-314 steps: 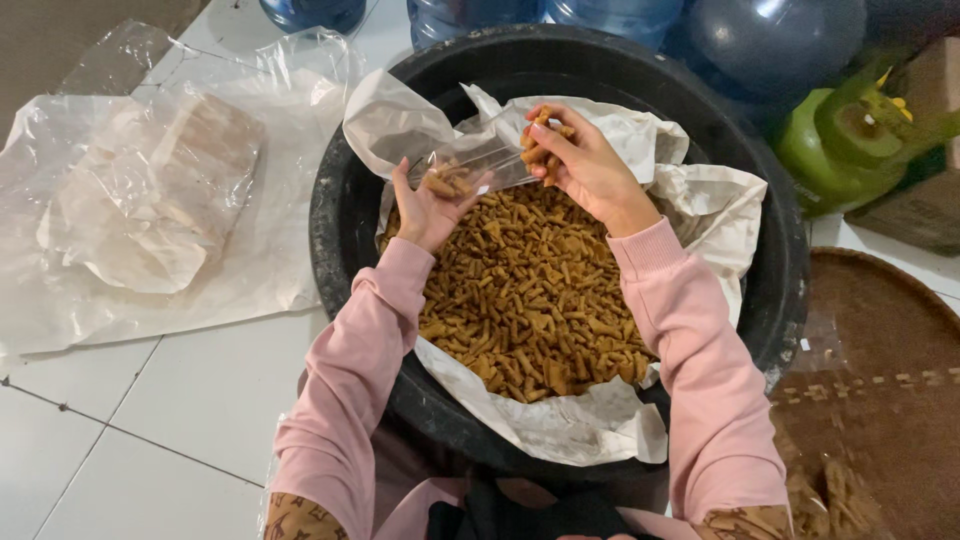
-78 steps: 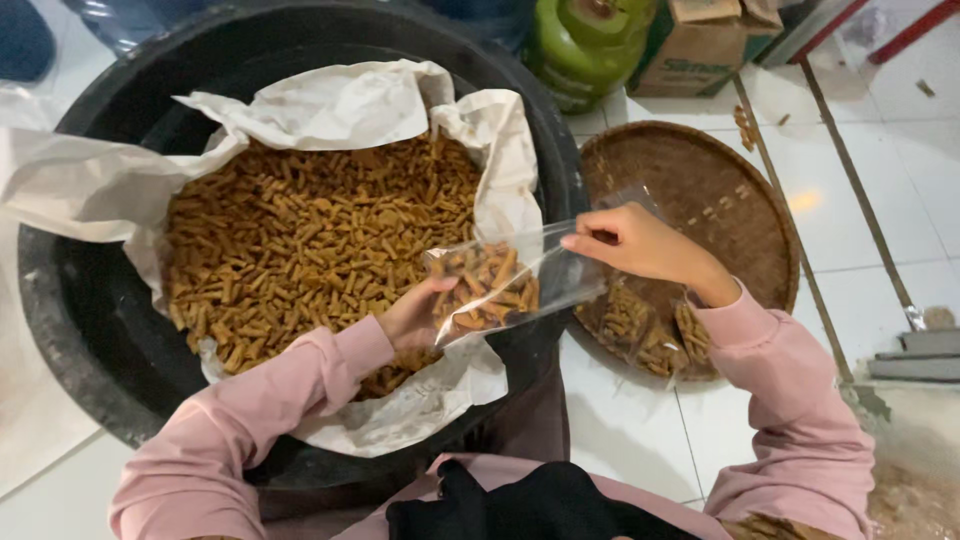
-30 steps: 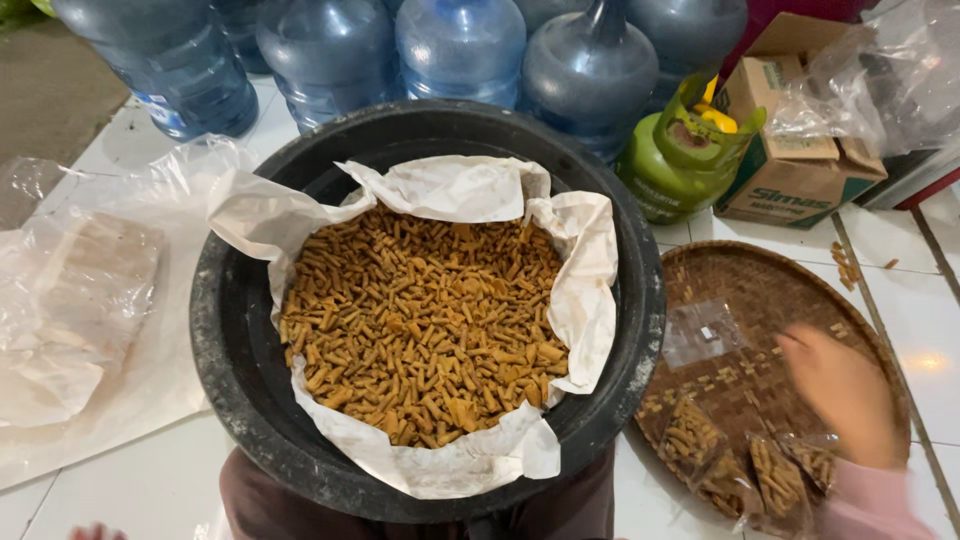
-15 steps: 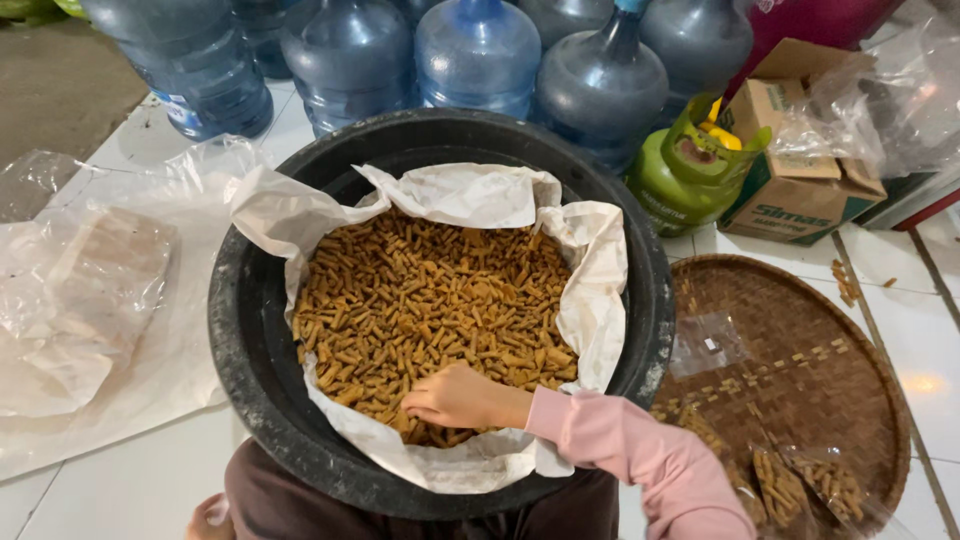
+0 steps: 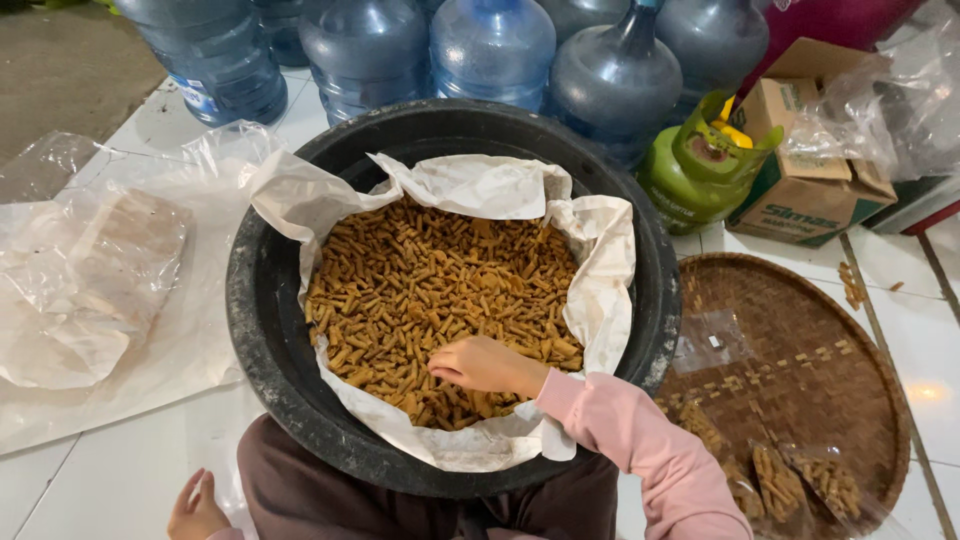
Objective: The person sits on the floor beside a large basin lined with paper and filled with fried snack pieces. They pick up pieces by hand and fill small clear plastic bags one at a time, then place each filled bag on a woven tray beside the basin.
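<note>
The right hand (image 5: 485,365) lies curled on the snack sticks (image 5: 440,300), fingers dug in, at the tub's (image 5: 260,330) six o'clock side. The left hand (image 5: 195,508) rests open and empty on the tiles (image 5: 110,480) at eight o'clock, well apart.

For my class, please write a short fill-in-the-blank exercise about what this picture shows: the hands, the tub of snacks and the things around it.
1. The right hand rests on the brown snack sticks inside the black ____.
2. The sticks lie on a lining of white ____.
3. The filled clear bags lie on a round woven ____.
4. The left hand is near the white floor tiles, holding ____.

Missing words: tub; paper; tray; nothing
</note>
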